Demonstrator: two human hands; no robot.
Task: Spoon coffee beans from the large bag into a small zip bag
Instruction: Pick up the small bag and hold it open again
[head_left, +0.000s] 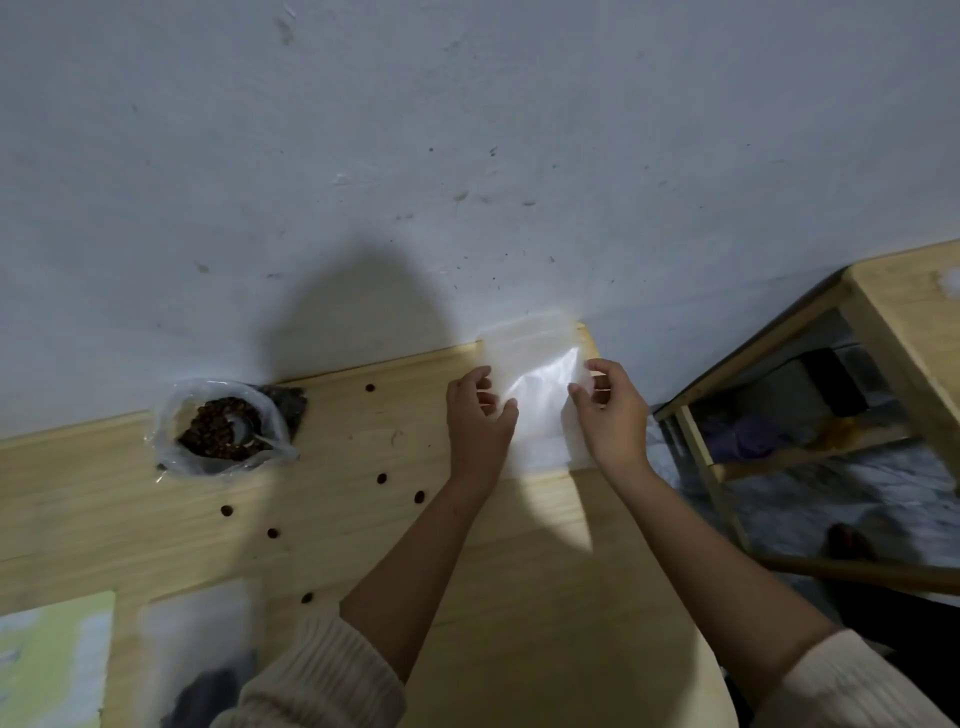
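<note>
A small clear zip bag (537, 384) is held up over the far right corner of the wooden table (519, 571). My left hand (478, 415) pinches its left edge and my right hand (610, 410) pinches its right edge. The bag looks empty. At the table's far left stands the large clear bag of coffee beans (223, 426), its mouth open, with a metal spoon (247, 428) lying in the beans.
Several loose beans (382, 478) lie scattered on the table between the large bag and my arms. A blurred clear bag (197, 654) and a green-white sheet (52, 660) lie at the near left. A grey wall stands behind; a wooden stool (893, 322) is to the right.
</note>
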